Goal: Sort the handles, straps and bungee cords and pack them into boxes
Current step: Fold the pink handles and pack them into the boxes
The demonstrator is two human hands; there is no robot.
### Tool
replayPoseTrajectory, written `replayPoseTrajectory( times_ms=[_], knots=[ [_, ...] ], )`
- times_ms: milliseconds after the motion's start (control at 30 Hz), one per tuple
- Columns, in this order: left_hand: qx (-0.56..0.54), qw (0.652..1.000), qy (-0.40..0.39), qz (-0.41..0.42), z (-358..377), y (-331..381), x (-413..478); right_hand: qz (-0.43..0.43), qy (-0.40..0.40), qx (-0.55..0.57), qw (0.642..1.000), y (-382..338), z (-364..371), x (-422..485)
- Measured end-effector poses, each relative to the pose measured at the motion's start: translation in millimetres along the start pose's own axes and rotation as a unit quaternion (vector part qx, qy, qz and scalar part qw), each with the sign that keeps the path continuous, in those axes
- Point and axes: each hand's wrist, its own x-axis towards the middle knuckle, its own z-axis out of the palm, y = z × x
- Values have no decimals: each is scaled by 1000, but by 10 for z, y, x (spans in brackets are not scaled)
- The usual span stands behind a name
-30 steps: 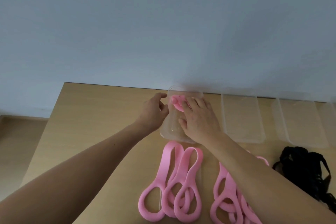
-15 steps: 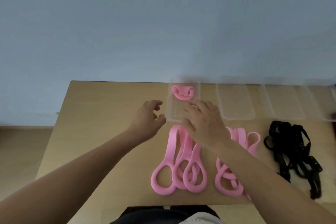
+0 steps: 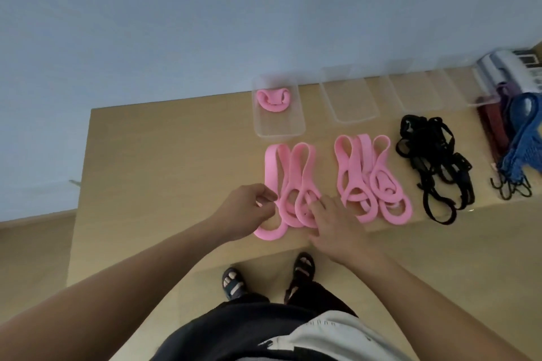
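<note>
Where table (image 3: 176,155) meets blue wall (image 3: 205,23), right fingers (image 3: 318,204) flat on straps (image 3: 296,173), left fingers (image 3: 265,193) unclear

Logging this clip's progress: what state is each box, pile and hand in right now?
Leftmost box, open, one coiled pink strap inside.
Second box, open, empty.
Left pink straps, lying loose, hands at near loops.
Right pink straps, loose, untouched.
Black straps, tangled heap.
Bungee cords, unpacked.
Left hand, fingers curled, grip unclear.
Right hand, fingers resting on loops.
</note>
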Motion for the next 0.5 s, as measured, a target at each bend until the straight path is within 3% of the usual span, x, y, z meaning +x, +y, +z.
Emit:
replayPoseTrajectory(
  times_ms=[233, 333, 500],
  knots=[
    [37, 999, 17, 32, 191, 229, -101, -61, 138, 32, 988, 3, -118, -160],
    [79, 994, 25, 78, 259, 354, -125, -81, 258, 52, 961, 43, -293, -256],
    [91, 980, 60, 169, 296, 729, -164, -129, 391, 76, 908, 121, -770, -294]
  ],
)
